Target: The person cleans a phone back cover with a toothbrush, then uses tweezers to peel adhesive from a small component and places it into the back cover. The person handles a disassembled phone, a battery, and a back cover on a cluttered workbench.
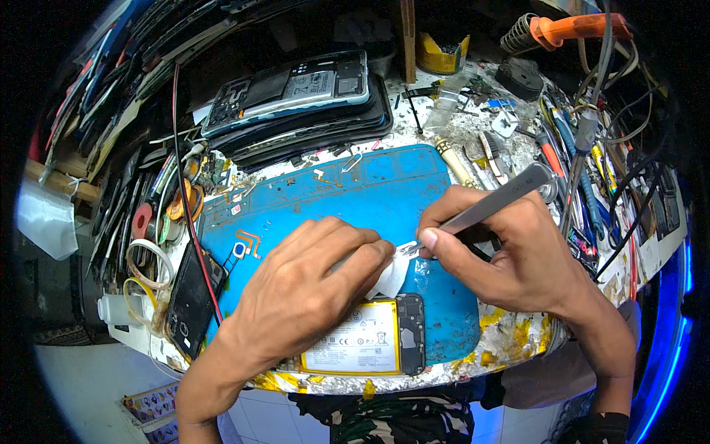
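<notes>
- In the head view, we see the left hand (303, 274) over the near-middle part of the blue mat (325, 181), its fingers bent and drawn together at a white slip (392, 278); we cannot tell whether they grip it or only press on it.
- To its right, we see the right hand (510, 248) with its fingers grasping the metal tweezers (497, 201) between thumb and forefinger, the broad end pointing far right and the tips reaching left to the slip, close to the left fingertips.
- On the near side of the mat, we find the opened phone (411, 337) with its white, yellow-edged battery (359, 340) facing up, partly covered by the left hand.
- A clear film scrap (422, 275) lies just right of the slip.
- On the left, we notice an orange flat coil (250, 243) on the mat, and a dark phone (194, 307) beyond its left edge.
- Far off, we see a stack of phone bodies (296, 96) on the tabletop (510, 348), and at the far right a soldering iron (580, 31) with an orange handle.
</notes>
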{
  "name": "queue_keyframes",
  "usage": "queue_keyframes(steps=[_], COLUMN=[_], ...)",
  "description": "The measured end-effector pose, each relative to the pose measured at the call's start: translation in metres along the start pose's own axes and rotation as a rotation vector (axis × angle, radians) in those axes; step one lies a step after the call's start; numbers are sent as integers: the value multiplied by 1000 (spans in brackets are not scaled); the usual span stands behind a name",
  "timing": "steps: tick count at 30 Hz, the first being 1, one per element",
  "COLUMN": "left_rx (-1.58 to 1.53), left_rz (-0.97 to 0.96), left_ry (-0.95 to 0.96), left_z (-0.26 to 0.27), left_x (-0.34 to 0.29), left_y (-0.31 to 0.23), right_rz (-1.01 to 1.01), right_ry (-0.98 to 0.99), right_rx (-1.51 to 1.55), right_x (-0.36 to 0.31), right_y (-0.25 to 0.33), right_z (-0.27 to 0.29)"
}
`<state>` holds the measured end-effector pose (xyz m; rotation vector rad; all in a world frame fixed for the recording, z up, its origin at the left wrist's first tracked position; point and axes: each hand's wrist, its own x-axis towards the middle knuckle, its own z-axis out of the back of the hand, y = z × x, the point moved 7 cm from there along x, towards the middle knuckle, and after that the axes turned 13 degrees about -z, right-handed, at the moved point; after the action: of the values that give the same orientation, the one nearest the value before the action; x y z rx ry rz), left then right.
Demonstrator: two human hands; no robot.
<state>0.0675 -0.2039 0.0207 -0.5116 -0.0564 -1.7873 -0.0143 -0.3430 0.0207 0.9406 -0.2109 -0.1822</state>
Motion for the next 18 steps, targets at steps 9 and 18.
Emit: queue_keyframes(steps=[9,18], left_rx=[9,11], left_rz=[-7,-3], left_ry=[16,26], left_z=[1,1], left_x=[0,-1], left_y=[-1,-1], right_rz=[-7,43], right_ry=[-19,-14], right_rx=[14,-30], right_x=[0,-1], right_y=[0,3], right_z=[0,0])
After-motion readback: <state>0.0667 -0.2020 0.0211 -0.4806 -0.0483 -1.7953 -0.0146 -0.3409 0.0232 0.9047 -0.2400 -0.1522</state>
